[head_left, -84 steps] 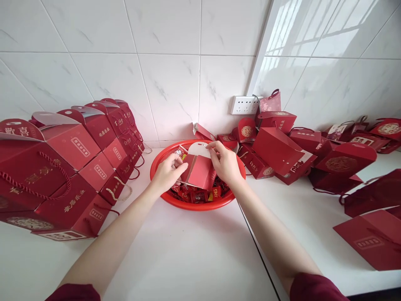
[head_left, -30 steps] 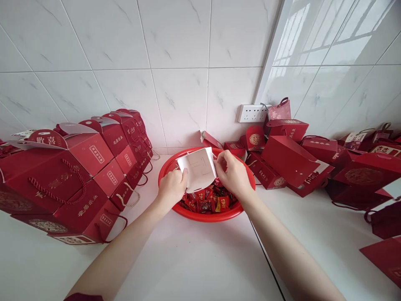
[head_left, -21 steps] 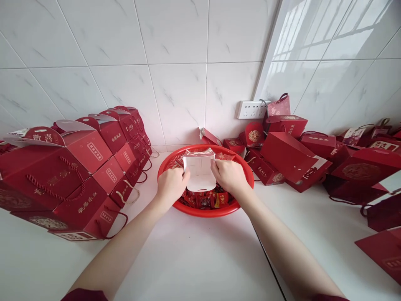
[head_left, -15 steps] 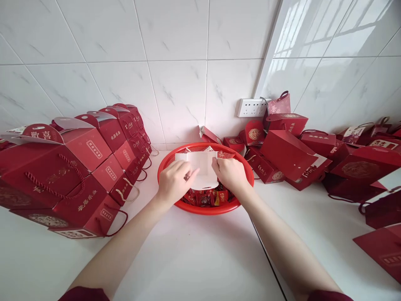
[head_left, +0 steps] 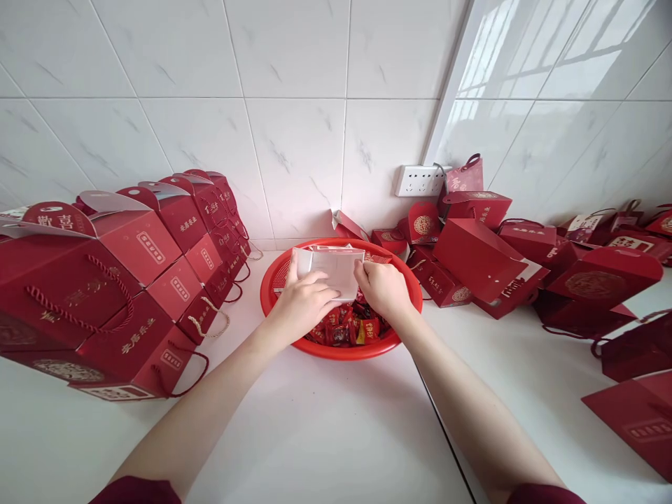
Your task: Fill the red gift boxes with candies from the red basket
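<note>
A small gift box [head_left: 336,269] with pale inner walls and a flap at its near side is held above a red plastic basket [head_left: 270,280]. My right hand [head_left: 386,287] pinches its right edge, fingers curled closed. On the other side, my left hand [head_left: 304,301] grips the left part, thumb up at the edge and fingers laid across the near face. Wrapped candies [head_left: 346,329] in red and yellow wrappers fill the basket below the box. The left palm hides some of the box and of the basket's left side.
Red gift boxes [head_left: 120,252] with rope handles are stacked on the left of the white counter [head_left: 325,427]. More red boxes [head_left: 483,259] lie loosely on the right. A power strip [head_left: 420,180] sits against the tiled wall [head_left: 294,161].
The box has tilted, and its near flap has come up. My left hand's fingers have opened from a curl and now lie across the near face. The right hand keeps its pinch.
</note>
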The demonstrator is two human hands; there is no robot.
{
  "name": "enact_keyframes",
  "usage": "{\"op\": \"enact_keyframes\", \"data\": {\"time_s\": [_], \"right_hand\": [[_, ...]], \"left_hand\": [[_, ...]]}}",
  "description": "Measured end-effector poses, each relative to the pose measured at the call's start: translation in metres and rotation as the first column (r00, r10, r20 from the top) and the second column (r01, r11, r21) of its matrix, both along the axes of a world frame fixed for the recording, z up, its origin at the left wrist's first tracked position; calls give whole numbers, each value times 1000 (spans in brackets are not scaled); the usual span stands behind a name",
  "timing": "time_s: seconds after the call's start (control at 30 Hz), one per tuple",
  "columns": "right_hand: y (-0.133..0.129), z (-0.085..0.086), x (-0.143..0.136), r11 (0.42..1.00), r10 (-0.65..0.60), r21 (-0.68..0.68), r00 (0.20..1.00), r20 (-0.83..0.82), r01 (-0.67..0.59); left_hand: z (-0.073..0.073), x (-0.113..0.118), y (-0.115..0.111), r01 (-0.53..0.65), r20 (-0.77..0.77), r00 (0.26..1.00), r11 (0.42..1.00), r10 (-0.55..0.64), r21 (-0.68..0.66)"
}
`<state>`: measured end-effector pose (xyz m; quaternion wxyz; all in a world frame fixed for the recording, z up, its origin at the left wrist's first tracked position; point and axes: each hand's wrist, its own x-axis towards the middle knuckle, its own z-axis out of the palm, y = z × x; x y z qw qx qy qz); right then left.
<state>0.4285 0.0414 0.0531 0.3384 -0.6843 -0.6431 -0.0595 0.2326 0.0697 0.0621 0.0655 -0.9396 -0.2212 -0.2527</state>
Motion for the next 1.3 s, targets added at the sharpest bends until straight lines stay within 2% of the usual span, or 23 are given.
{"op": "enact_keyframes", "data": {"time_s": [0.1,0.17,0.23,0.3,0.37,0.43,0.57,0.63,0.67,0.73,0.8,0.83,0.9,0.97,1.03,1.1,1.17,1.23,1.3], "right_hand": [[-4,2,-1,999,27,25,999,-35,-26],[-6,2,-2,986,63,156,997,-33,-57],[-9,3,-3,938,155,314,988,1,-147],[-11,4,-4,880,236,403,968,91,-252],[-11,5,-6,863,238,408,952,190,-297],[-10,4,-6,886,192,378,953,233,-270],[-5,-1,0,943,164,261,970,178,-208],[-3,-2,3,951,173,234,975,142,-202],[-3,-3,5,947,177,247,975,132,-206],[-4,-1,7,922,200,310,972,126,-230],[-7,2,7,888,239,373,963,129,-270],[-8,3,7,872,261,394,957,125,-290],[-9,5,7,839,311,435,944,111,-328],[-8,5,8,796,377,465,919,120,-387],[-7,6,8,750,442,478,884,152,-458],[-7,9,8,734,463,478,871,167,-482],[-9,15,12,757,431,485,892,134,-438],[-13,23,19,791,375,502,925,54,-350],[-18,31,30,824,342,493,939,-43,-278]], "left_hand": [[-2,-1,2,26,27,999,998,-28,56],[-2,-1,3,62,45,997,994,-67,95],[-3,-1,4,116,22,992,983,-120,140],[-4,-2,4,169,-43,986,966,-164,197],[-4,-1,3,200,-99,979,942,-179,269],[-3,-1,2,215,-128,975,910,-181,355],[-2,2,-3,246,-144,969,843,-201,479],[-1,2,-4,250,-103,968,835,-229,490],[0,2,-5,235,-61,970,850,-234,472],[2,0,-5,150,59,981,923,-183,354],[4,-2,-4,62,150,985,988,-83,140],[4,-3,-2,54,165,984,998,-59,35],[4,-4,0,104,175,981,990,-86,-97],[3,-5,2,169,187,971,979,-146,-114],[2,-3,1,166,215,966,982,-143,-92],[3,-2,1,75,238,970,992,-49,-103],[4,-2,5,-76,286,950,982,124,-172],[5,-5,14,-193,358,887,938,292,-286],[5,-9,26,-207,436,809,886,393,-414]]}}
